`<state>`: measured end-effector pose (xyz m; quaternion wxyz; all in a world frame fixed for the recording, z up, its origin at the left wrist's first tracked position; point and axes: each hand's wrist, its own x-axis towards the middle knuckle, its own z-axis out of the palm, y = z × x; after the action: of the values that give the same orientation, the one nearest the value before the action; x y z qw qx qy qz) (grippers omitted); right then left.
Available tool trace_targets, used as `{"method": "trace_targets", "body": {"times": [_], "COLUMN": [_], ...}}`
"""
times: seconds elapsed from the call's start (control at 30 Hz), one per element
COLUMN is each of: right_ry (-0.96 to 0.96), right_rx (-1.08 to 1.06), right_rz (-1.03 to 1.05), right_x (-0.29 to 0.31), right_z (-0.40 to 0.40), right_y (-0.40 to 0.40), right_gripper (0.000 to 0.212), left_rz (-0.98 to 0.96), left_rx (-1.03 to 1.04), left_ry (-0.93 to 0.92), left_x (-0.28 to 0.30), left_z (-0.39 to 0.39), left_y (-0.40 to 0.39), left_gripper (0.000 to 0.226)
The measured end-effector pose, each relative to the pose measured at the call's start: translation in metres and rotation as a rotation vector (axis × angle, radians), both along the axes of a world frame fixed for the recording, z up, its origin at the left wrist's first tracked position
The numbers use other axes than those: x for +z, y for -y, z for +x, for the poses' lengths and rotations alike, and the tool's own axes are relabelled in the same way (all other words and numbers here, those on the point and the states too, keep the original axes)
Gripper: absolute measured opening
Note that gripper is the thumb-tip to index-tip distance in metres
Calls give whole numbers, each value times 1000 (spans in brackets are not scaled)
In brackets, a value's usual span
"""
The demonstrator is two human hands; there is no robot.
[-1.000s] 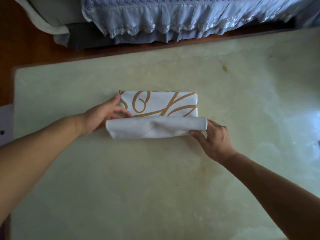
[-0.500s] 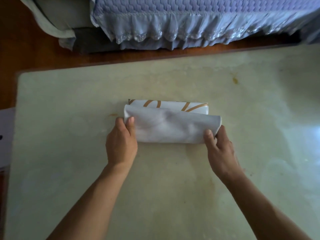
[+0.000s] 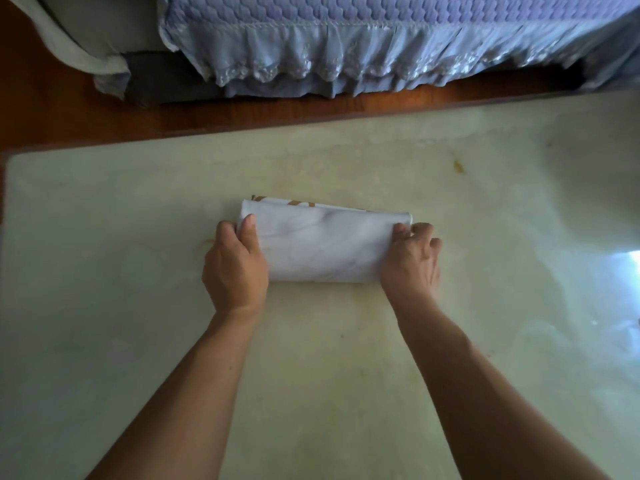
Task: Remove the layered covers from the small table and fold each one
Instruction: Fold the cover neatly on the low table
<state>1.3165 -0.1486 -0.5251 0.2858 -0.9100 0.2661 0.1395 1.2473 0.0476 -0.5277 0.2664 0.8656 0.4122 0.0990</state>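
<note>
One folded cover [image 3: 323, 249] lay on the tabletop [image 3: 104, 271], about midway between its left and right edges and nearer the far edge than the near one. Two hands were on it, one at each short end.

Your left hand [image 3: 235, 266] gripped the cover's left end: thumb on top of the cloth, the other fingers curled around the end. Your right hand [image 3: 412, 259] gripped the right end, fingers curled over the end of the bundle; how far they wrapped beneath it could not be seen.

The cover was a compact oblong bundle, long side running left to right. Its upper face was plain white with soft grey creases. Along its far edge a narrow strip of the printed side showed, white with tan-brown markings. The near edge was a rounded fold resting on the tabletop.

The tabletop was pale, glossy, marble-like, with one small yellow-brown stain [image 3: 459, 166] toward the far right and a bright reflection at the right edge.

Beyond the far edge: reddish wooden floor [image 3: 52, 109], and one piece of furniture under a lilac quilted cover with a ruffled lace hem [image 3: 346, 53].
</note>
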Motion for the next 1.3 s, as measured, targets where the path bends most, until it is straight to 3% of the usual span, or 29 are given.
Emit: {"method": "trace_targets", "body": {"times": [0.1, 0.2, 0.3, 0.4, 0.53, 0.73, 0.9, 1.0, 1.1, 1.2, 1.3], "right_ry": [107, 203, 267, 380, 364, 368, 287, 272, 260, 220, 198], "right_rx": [57, 46, -15, 3, 36, 70, 135, 130, 135, 203, 432], "right_rz": [-98, -19, 49, 63, 44, 35, -3, -18, -7, -6, -213], "right_x": [-11, -15, -14, -17, -18, -15, -12, -12, -11, -5, 15], "right_z": [-6, -11, -11, -16, -18, -21, -15, -13, -13, -11, -5], "right_y": [-5, -5, -1, 2, 0, 2, 2, 4, 5, 6, -3], "right_gripper": [42, 39, 39, 44, 55, 51, 41, 40, 39, 36, 49], "left_rz": [44, -58, -356, -468, -206, 60, 111, 479, 443, 390, 386], "left_rx": [-63, -97, -42, -244, -327, -147, -103, -355, -821, -877, -858], "left_ry": [-73, -128, 21, 131, 120, 233, -68, -74, -116, -297, -378], "left_x": [4, 13, 18, 18, 2, 0, 5, 16, 12, -6, -11], "left_z": [1, 17, 26, 1, -18, -29, -20, -10, 12, 23, 21], "left_y": [-1, -12, -26, -29, -17, 13, 17, 11, 14, 18, 20], "left_gripper": [41, 41, 38, 46, 51, 44, 40, 39, 52, 58, 60]}}
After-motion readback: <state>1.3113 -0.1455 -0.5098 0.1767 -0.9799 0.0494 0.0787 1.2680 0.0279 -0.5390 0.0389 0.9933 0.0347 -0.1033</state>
